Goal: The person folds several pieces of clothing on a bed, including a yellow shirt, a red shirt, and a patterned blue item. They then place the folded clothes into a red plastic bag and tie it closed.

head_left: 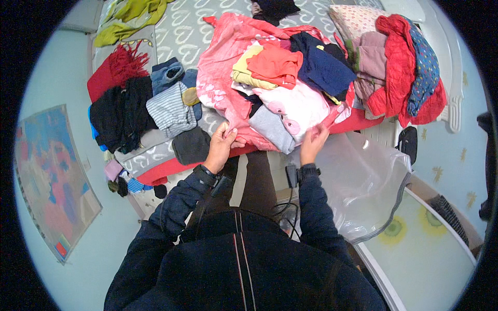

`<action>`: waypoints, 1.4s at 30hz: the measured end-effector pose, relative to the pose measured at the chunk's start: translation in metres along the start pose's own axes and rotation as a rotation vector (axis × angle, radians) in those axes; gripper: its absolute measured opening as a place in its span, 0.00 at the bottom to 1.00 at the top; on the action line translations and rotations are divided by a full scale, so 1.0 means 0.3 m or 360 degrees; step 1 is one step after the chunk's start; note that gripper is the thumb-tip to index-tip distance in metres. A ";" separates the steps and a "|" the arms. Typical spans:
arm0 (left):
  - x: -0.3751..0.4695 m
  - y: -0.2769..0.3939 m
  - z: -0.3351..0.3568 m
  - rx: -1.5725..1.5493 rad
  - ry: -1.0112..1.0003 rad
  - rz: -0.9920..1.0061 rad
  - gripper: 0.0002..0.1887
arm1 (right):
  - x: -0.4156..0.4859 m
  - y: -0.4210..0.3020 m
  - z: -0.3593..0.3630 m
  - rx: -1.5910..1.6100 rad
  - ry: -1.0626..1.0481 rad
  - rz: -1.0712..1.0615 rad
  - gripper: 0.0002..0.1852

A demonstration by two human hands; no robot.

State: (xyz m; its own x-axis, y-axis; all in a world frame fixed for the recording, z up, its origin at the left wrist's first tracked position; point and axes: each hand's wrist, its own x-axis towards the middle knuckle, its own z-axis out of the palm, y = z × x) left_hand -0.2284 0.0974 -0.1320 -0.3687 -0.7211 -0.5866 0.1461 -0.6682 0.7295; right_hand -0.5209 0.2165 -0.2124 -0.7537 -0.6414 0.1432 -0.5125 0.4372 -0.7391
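A coral-pink cloth (218, 58) with white patterns lies spread on the bed, with clothes heaped on it. My left hand (222, 144) pinches its near left edge between thumb and fingers. At the near right edge my right hand (313, 143) has its fingers on the cloth beside a white garment with pink circles (307, 109); its grip is partly hidden. Between my hands lies a folded grey garment (272, 128). Behind it are an orange-red garment (276, 64) on a folded yellow one (247, 70), and navy clothing (323, 70).
Folded clothes, including a striped garment (173, 110), a black one (120, 112) and a red fringed scarf (113, 70), lie left. A pillow (358, 23) and a red garment (398, 66) are right. A clear plastic bag (362, 186) hangs by the bed; small socks (136, 186) lie at its left corner.
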 end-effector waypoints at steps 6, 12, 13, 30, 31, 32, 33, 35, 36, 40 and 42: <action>0.041 0.049 0.127 -0.0061 -0.0047 0.0142 0.14 | -0.556 0.575 0.270 0.1042 -0.0410 0.1789 0.03; 0.047 0.124 0.125 0.0203 -0.0121 0.0052 0.08 | -0.704 0.621 0.623 0.1735 -0.0609 0.1568 0.14; 0.041 0.129 0.123 0.0164 -0.0167 0.0027 0.06 | -0.675 0.579 0.674 0.1859 -0.0447 0.1817 0.13; -0.006 0.071 -0.127 0.0807 -0.0279 0.0116 0.15 | -0.642 0.282 -0.223 0.0704 0.0153 0.1184 0.15; -0.003 0.064 -0.157 0.0866 -0.0311 0.0077 0.15 | -0.654 0.230 -0.308 0.0551 -0.0007 0.1291 0.15; -0.001 0.060 -0.188 0.0918 -0.0332 0.0030 0.15 | -0.653 0.179 -0.384 0.0492 -0.0124 0.1125 0.15; 0.001 0.053 -0.218 0.0970 -0.0354 -0.0016 0.15 | -0.652 0.130 -0.459 0.0400 -0.0259 0.1080 0.14; 0.010 0.044 -0.267 0.1115 -0.0390 -0.0030 0.14 | -0.625 0.031 -0.555 0.0369 -0.0298 0.0883 0.14; 0.015 0.043 -0.287 0.1153 -0.0439 -0.0020 0.13 | -0.596 -0.011 -0.570 0.0428 -0.0204 0.0735 0.15; 0.040 0.032 -0.333 0.1300 -0.0290 -0.0198 0.06 | -0.425 -0.086 -0.497 0.1819 0.0346 0.0982 0.19; 0.060 0.025 -0.344 0.1184 -0.0442 -0.0106 0.04 | -0.343 -0.056 -0.483 0.2428 0.0557 0.1012 0.21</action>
State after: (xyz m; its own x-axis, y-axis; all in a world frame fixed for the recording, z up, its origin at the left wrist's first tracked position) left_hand -0.1391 0.0605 -0.1733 -0.5845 -0.5464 -0.5998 -0.4997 -0.3400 0.7967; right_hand -0.4941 0.3665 -0.1193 -0.8251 -0.3641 -0.4319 0.5648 -0.5456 -0.6191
